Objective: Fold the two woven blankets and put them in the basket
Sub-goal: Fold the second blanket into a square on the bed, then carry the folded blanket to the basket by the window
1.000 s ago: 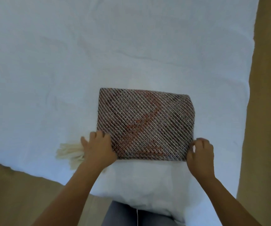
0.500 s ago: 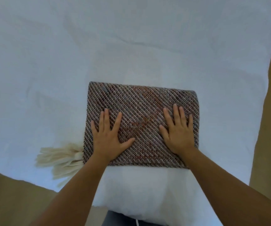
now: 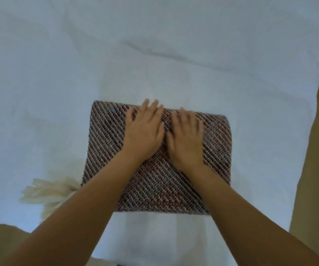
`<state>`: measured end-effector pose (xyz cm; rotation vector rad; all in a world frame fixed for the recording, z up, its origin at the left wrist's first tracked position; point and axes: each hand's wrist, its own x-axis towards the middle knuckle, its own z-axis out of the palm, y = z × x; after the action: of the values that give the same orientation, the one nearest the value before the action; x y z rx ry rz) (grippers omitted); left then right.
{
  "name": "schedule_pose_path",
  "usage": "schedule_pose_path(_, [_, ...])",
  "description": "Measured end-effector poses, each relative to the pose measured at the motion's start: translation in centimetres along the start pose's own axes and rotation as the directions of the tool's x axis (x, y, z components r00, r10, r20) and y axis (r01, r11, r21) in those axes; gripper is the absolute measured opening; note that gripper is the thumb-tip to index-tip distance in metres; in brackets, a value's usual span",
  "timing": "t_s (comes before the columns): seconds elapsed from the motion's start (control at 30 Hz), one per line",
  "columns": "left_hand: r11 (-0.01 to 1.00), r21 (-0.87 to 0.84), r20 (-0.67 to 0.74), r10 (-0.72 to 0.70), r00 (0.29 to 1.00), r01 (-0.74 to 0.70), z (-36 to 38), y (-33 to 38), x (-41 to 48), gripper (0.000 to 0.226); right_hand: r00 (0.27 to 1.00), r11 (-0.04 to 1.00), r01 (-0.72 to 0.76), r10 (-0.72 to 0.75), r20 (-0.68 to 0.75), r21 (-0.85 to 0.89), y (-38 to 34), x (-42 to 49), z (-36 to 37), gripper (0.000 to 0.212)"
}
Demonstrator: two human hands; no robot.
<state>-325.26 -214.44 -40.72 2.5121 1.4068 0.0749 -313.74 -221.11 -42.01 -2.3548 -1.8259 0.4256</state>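
While both hands lie flat on the folded blanket (image 3: 154,169), the step in hand seems to be the pressing and smoothing of the fold, so that the bundle keeps its shape before it goes to the basket. The blanket is a compact rectangle on the white bed sheet (image 3: 58,73), a little below the middle of the view, and its cream fringe (image 3: 47,192) sticks out from the corner at about 8 o'clock. The left hand (image 3: 145,131) and the right hand (image 3: 185,137) are open, palms down, side by side and almost touching, with the fingers reaching toward the far edge at 12 o'clock. They grip nothing. The right hand is blurred, so I judge it is moving.

To do this step well, I would press from the centre outward, toward 9 and 3 o'clock, so that trapped air leaves and the layers do not slide. The thick weave probably springs back, so firm and even pressure is better than a quick stroke. The loose fringe should be tucked under before lifting, otherwise it may hang and catch. For the lift, the hands should go under the two short sides together. The basket and the second blanket are not in the view.
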Motion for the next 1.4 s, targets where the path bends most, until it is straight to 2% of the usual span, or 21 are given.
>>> schedule_pose_path(0.07, [0.994, 0.096, 0.119, 0.037, 0.992, -0.049, 1.7, -1.1, 0.0, 0.055, 0.986, 0.990, 0.141, -0.138, 0.098, -0.020, 0.0, -0.2, 1.6, 0.057])
schedule_pose_path(0.13, [0.991, 0.134, 0.134, -0.007, 0.991, -0.011, 3.0, -4.3, -0.9, 0.060, 0.982, 0.987, 0.155, -0.149, 0.119, -0.046, 2.3, 0.4, 2.3, 0.059])
schedule_pose_path(0.23, [0.987, 0.143, 0.106, -0.085, 0.991, 0.070, 3.6, -7.7, -1.8, 0.064, 0.996, 0.997, 0.062, -0.060, 0.058, -0.041, 4.8, 1.6, 2.3, 0.064])
schedule_pose_path(0.33, [0.982, 0.125, 0.082, -0.150, 0.985, 0.140, 3.8, -7.8, -2.0, 0.071, 1.000, 0.999, -0.026, 0.026, 0.010, -0.043, 5.0, 1.7, 2.5, 0.064])
schedule_pose_path(0.47, [0.980, 0.079, 0.097, -0.187, 0.977, 0.180, 3.6, -8.0, -2.0, 0.078, 0.999, 0.998, -0.052, 0.052, 0.000, -0.039, 4.7, 1.6, 2.4, 0.064])
schedule_pose_path(0.5, [0.978, 0.050, 0.090, -0.206, 0.974, 0.202, 3.5, -8.0, -2.0, 0.079, 0.995, 0.995, -0.100, 0.100, -0.016, -0.025, 4.8, 1.5, 2.3, 0.064])
schedule_pose_path(0.57, [0.949, -0.063, 0.047, -0.306, 0.951, 0.309, 3.2, -7.8, -2.8, 0.085, 0.946, 0.946, -0.319, 0.321, -0.040, 0.055, 5.4, 0.9, 1.9, 0.070])
schedule_pose_path(0.63, [0.843, -0.294, 0.025, -0.464, 0.885, 0.450, 2.7, -7.7, -4.6, 0.093, 0.829, 0.804, -0.534, 0.559, -0.026, 0.261, 6.2, -0.6, 1.2, 0.083])
schedule_pose_path(0.67, [0.753, -0.425, 0.046, -0.536, 0.843, 0.502, 2.4, -7.6, -5.6, 0.094, 0.775, 0.714, -0.585, 0.632, 0.005, 0.384, 6.4, -1.6, 0.8, 0.089])
schedule_pose_path(0.73, [0.599, -0.561, 0.117, -0.627, 0.770, 0.572, 1.8, -7.6, -7.7, 0.087, 0.724, 0.577, -0.616, 0.683, 0.096, 0.536, 6.5, -3.8, 0.4, 0.091])
schedule_pose_path(0.8, [0.460, -0.583, 0.264, -0.672, 0.692, 0.670, 1.2, -8.1, -9.0, 0.081, 0.689, 0.476, -0.659, 0.693, 0.213, 0.583, 6.5, -5.7, 0.2, 0.080])
schedule_pose_path(0.83, [0.367, -0.593, 0.375, -0.662, 0.649, 0.717, 0.8, -8.4, -9.3, 0.081, 0.662, 0.410, -0.690, 0.691, 0.290, 0.596, 6.6, -6.4, -0.1, 0.077])
schedule_pose_path(0.9, [0.142, -0.619, 0.604, -0.543, 0.584, 0.772, -0.3, -9.1, -9.3, 0.078, 0.629, 0.271, -0.721, 0.644, 0.437, 0.638, 6.9, -7.3, -0.9, 0.075])
schedule_pose_path(0.93, [0.050, -0.615, 0.686, -0.457, 0.566, 0.787, -1.0, -9.3, -9.0, 0.077, 0.632, 0.230, -0.718, 0.612, 0.476, 0.657, 7.0, -7.6, -1.4, 0.071])
schedule_pose_path(0.97, [0.006, -0.607, 0.732, -0.387, 0.561, 0.795, -1.8, -9.5, -8.7, 0.075, 0.647, 0.220, -0.703, 0.591, 0.481, 0.676, 6.8, -7.8, -2.1, 0.066])
schedule_pose_path(1.07, [0.036, -0.654, 0.716, -0.293, 0.633, 0.756, -3.8, -8.7, -7.9, 0.067, 0.704, 0.306, -0.621, 0.622, 0.343, 0.721, 5.0, -8.6, -3.9, 0.048])
schedule_pose_path(1.17, [0.084, -0.751, 0.622, -0.242, 0.744, 0.655, -6.3, -6.6, -8.3, 0.039, 0.695, 0.368, -0.575, 0.691, 0.198, 0.731, 2.0, -10.5, -5.8, 0.042])
schedule_pose_path(1.3, [0.161, -0.832, 0.519, -0.118, 0.847, 0.532, -10.6, -3.9, -9.6, 0.034, 0.601, 0.325, -0.530, 0.796, 0.077, 0.783, -1.4, -15.4, -9.3, 0.040])
schedule_pose_path(1.4, [0.240, -0.855, 0.476, 0.011, 0.879, 0.460, -13.5, -1.4, -10.6, 0.036, 0.493, 0.289, -0.520, 0.870, 0.006, 0.804, -2.3, -20.6, -12.3, 0.049])
